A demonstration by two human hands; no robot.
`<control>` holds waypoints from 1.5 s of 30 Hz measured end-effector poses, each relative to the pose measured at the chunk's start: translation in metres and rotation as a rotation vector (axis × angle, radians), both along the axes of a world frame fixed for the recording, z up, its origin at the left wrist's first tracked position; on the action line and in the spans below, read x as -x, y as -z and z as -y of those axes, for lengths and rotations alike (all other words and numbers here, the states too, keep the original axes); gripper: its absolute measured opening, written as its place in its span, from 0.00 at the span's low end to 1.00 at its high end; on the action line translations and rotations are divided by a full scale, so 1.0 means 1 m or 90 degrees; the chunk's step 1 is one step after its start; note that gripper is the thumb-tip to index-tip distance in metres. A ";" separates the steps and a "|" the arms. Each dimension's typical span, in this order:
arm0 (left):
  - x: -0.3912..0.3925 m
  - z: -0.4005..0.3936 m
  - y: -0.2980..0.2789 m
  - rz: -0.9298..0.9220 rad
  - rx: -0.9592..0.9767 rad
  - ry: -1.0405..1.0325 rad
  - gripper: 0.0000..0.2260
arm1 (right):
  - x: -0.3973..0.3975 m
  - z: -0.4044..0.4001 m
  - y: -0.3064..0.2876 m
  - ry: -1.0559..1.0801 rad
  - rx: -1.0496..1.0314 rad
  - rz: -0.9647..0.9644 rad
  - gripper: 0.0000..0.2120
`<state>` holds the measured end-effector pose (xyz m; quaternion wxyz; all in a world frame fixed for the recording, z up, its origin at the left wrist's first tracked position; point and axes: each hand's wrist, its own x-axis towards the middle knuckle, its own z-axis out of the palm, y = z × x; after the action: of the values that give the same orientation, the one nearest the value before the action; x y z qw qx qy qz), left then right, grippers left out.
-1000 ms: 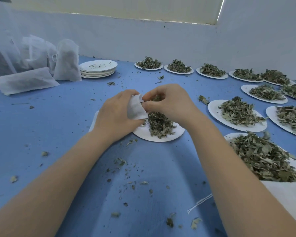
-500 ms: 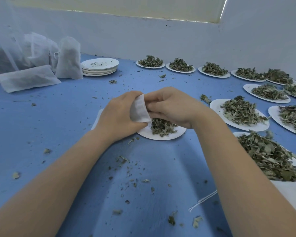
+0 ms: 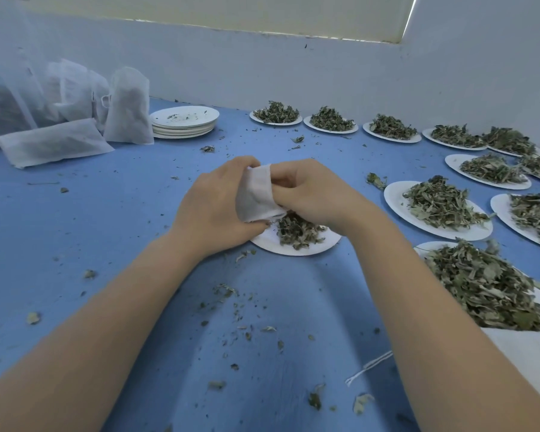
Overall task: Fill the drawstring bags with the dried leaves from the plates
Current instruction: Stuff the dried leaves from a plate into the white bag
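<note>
Nearest you, the blue table (image 3: 75, 232) is littered with leaf crumbs, and a loose white string (image 3: 368, 367) lies by your right forearm, beside a white cloth (image 3: 524, 360) at the right edge. Just past that cloth sits a heaped plate (image 3: 430, 249) of dried leaves.

Between your hands is the small white drawstring bag (image 3: 256, 194). Your left hand (image 3: 212, 210) has its fingers curled round the bag's left side. Your right hand (image 3: 312, 191) pinches the bag's right edge, its fingers bent. The bag's long axis runs roughly from near to far, tilted, with its upper end by your fingertips and its lower end touching the leaves. I cannot tell which end is the mouth; your hands cover it.

Directly under the bag lies a white plate (image 3: 296, 247) with a small remainder of dried leaves (image 3: 296, 230); your hands hide its far half.

To the right, more filled plates (image 3: 396, 198) sit close together, and a row of them (image 3: 276, 122) runs along the far wall. At far left stands a stack of empty plates (image 3: 184, 120), next to it an upright filled bag (image 3: 128, 107), one lying flat (image 3: 53, 145), and others behind.

No writing or labels can be read anywhere.
</note>
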<state>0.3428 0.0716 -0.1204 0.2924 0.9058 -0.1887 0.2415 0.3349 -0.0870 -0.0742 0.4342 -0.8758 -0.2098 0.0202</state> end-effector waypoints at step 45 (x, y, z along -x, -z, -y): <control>-0.006 -0.013 0.004 -0.007 -0.045 -0.048 0.27 | -0.007 0.016 0.002 0.090 0.042 0.142 0.15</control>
<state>0.3486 0.0846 -0.1245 0.2518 0.9234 -0.1616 0.2405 0.3420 -0.1035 -0.0761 0.3793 -0.8991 -0.1935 -0.1014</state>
